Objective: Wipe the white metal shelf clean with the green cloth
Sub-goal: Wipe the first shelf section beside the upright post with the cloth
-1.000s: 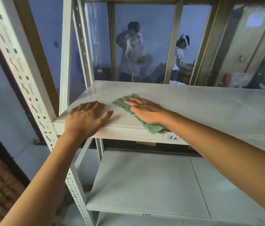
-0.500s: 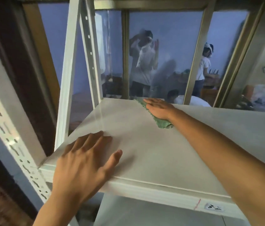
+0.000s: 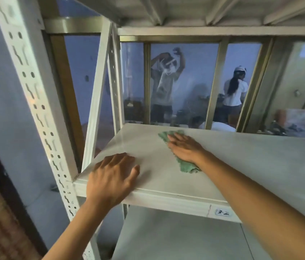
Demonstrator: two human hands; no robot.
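Hiding most of the green cloth (image 3: 185, 167), the right hand (image 3: 184, 148) is pressing flat, fingers straight, far on the white metal shelf (image 3: 251, 166). The left hand (image 3: 111, 180) is resting spread at its near-left corner.

I see the white metal shelf (image 3: 241, 166): flat, level board w/ pale dull top, front lip facing me, held at its left front corner by a perforated upright. Green cloth (image 3: 184, 165) lies crumpled flat on the shelf top, left of centre, stretching from near the back edge diagonally toward me, middle hidden.
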